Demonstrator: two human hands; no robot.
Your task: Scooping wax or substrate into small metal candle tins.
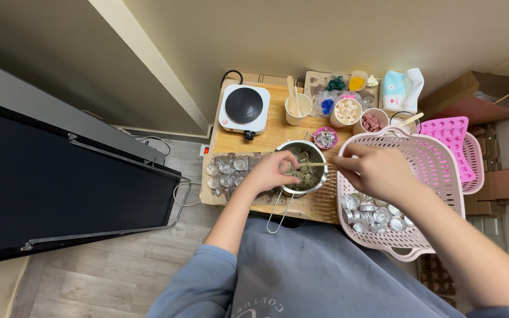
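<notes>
— Metal pot (305, 171) first: we've got it sitting mid-frame on the wooden board (278, 129), its wire handle pointing down toward our lap, and it holds a greyish, lumpy mass.

— And our hands?

— Our left hand (271, 172) curls against the pot's left rim, seemingly steadying it. Our right hand (373, 171) is pinched shut on a thin wooden stick (316, 164) whose tip reaches into the pot.

— What could go wrong?

— We think the pot could tip, since its handle overhangs the board's lower edge and a knock from our arm would lever it. Pushing hard on the stick might also flick lumps onto the small foil cups (226, 171) just left of the pot.

— Anything else close by?

— A pink basket (437, 171) at centre right, with more foil cups inside, lies under our right wrist; a sleeve could drag it. The white hotplate (244, 108) stands apart, toward the top centre.
</notes>
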